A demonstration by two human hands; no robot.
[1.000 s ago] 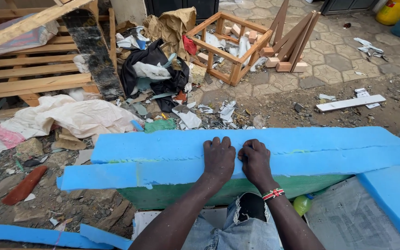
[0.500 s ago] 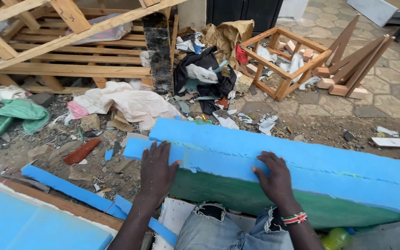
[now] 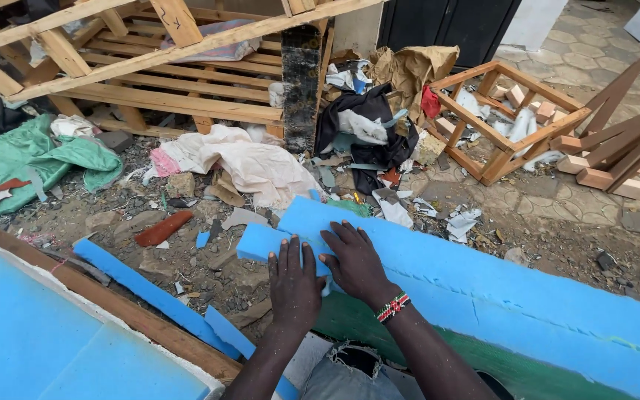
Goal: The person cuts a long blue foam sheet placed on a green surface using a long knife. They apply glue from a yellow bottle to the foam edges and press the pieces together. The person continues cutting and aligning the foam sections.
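Both hands, left [image 3: 295, 285] and right [image 3: 355, 261], fingers spread flat, pressing the foam strip [image 3: 483, 289] at its left end; rest looks seated.

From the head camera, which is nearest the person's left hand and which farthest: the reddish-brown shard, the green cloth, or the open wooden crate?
Measured from the left hand:
1. Reddish-brown shard, on the ground just up and left of the hand.
2. Green cloth, farther left, near the wooden pallets.
3. Open wooden crate, far up on the right, on the paving.
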